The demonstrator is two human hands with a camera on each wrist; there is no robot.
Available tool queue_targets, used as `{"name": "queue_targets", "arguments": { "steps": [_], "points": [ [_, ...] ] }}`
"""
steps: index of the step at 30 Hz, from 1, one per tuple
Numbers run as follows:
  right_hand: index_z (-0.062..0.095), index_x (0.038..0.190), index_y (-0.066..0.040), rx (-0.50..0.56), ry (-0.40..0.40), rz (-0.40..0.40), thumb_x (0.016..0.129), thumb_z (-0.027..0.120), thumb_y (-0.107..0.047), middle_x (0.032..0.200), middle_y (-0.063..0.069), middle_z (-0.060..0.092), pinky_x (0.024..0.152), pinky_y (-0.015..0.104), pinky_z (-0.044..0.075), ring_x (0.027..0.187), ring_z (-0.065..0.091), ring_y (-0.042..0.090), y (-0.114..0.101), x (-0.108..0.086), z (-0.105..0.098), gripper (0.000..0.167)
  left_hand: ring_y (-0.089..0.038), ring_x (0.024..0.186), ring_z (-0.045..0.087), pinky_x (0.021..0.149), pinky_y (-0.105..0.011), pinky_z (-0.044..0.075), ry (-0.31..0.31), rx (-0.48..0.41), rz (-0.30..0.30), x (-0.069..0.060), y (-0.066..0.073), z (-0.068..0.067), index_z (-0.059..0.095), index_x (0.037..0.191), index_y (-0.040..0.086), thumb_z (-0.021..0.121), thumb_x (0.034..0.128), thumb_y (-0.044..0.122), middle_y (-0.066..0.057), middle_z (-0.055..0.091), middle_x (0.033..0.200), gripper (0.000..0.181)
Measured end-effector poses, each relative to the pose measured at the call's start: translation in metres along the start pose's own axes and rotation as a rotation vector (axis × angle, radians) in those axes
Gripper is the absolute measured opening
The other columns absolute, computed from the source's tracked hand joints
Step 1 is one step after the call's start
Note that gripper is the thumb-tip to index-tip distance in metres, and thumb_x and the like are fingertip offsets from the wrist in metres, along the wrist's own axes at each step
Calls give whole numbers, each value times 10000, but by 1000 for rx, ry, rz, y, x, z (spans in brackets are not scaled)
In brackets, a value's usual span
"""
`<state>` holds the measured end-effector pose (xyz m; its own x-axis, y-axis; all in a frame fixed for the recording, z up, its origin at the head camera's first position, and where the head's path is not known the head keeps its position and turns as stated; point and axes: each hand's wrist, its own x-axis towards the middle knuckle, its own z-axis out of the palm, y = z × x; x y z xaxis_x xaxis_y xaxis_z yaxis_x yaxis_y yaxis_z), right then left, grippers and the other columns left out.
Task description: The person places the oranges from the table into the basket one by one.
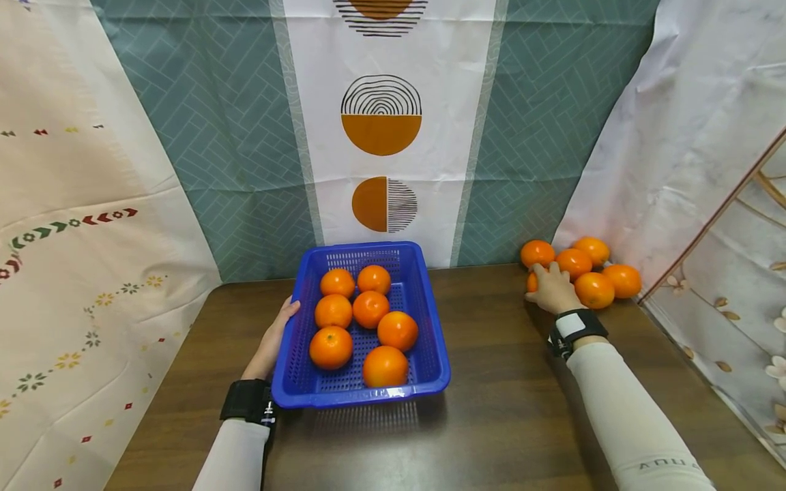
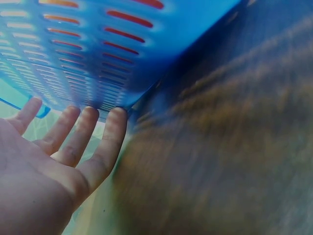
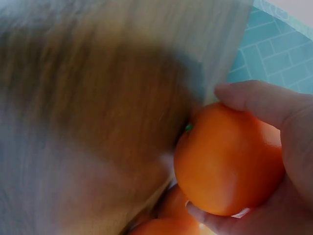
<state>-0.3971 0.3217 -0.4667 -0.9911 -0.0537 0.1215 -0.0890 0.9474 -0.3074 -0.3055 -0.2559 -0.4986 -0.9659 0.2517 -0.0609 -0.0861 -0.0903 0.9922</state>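
In the head view a blue plastic basket (image 1: 362,401) with several oranges (image 1: 333,311) in it stands on the brown table. My left hand (image 1: 268,346) is against the basket's left side. Its fairly straight fingertips touch the slotted wall (image 2: 117,54) in the left wrist view. Far off to the right, my right hand (image 1: 555,292) grips an orange (image 3: 227,161) between thumb and fingers. This orange has a small green stem spot, and the palm covers part of it. Several loose oranges (image 1: 594,291) lie close around that hand.
A patterned teal and white cloth (image 1: 381,252) hangs behind the table's back edge. At the right, a floral marble-look panel (image 1: 718,300) borders the table (image 1: 491,409) beside the loose oranges. Embroidered cream cloth (image 1: 92,273) hangs on the left.
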Motion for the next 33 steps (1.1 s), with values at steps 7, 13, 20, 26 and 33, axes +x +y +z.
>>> {"name": "queue_targets", "arguments": {
  "steps": [7, 13, 20, 26, 33],
  "points": [
    [477, 1348, 24, 0, -14, -12, 893, 763, -150, 1300, 410, 338, 852, 737, 460, 1091, 383, 625, 2, 2, 1, 565, -375, 1419, 371, 1050, -488, 480, 0, 3, -4, -1, 1, 1, 64, 1663, 385, 296, 1106, 578, -96, 193, 1695, 634],
    [484, 1318, 13, 40, 9, 2, 896, 760, -152, 1304, 411, 334, 853, 727, 445, 1091, 378, 620, 3, 0, 2, 530, -363, 1416, 377, 1046, -470, 485, 1, 0, -6, -1, 1, 0, 66, 1663, 386, 299, 1104, 583, -96, 196, 1692, 637],
    [501, 1298, 9, 47, 47, -18, 882, 767, -145, 1294, 402, 345, 836, 728, 447, 1077, 395, 622, 3, -3, 5, 517, -364, 1399, 389, 1016, -453, 500, -2, -19, 0, 0, 1, 0, 81, 1660, 377, 293, 1112, 560, -105, 223, 1672, 615],
    [471, 1340, 26, 82, 23, -27, 909, 757, -169, 1312, 420, 315, 841, 718, 446, 1067, 380, 615, 0, -5, 0, 553, -351, 1421, 370, 1039, -445, 488, 0, -30, -13, -1, 2, 2, 69, 1661, 386, 303, 1110, 562, -86, 209, 1684, 624],
    [446, 1393, 41, 140, 41, -41, 924, 745, -206, 1361, 437, 301, 893, 716, 428, 1103, 379, 628, -8, -2, -3, 609, -361, 1445, 348, 1082, -480, 451, -6, -43, -14, -4, 5, 4, 68, 1662, 382, 306, 1111, 557, -80, 206, 1687, 624]
  ]
}}
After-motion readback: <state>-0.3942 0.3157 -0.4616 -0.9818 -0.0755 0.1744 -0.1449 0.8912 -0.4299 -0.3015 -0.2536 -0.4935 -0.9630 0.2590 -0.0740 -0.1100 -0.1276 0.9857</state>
